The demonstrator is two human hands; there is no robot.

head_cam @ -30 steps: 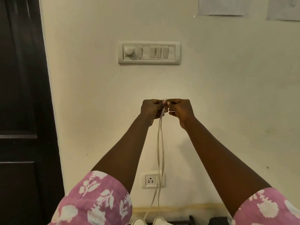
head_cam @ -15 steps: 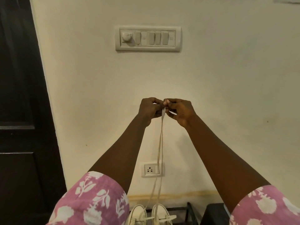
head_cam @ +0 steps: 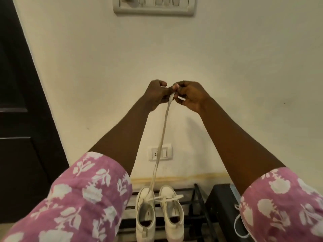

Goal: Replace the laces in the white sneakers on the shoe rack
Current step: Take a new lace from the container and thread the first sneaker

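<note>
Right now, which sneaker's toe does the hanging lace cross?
The left sneaker; the lace drops over its toe, the right sneaker has a bare toe.

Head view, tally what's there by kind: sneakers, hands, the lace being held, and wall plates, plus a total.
white sneakers: 2
hands: 2, left hand and right hand
lace, pinched by both hands: 1
wall plates: 2, switch panel and socket
Total: 7

Both hands (head_cam: 174, 95) pinch a lace (head_cam: 163, 135) above white sneakers (head_cam: 159, 212).
</note>
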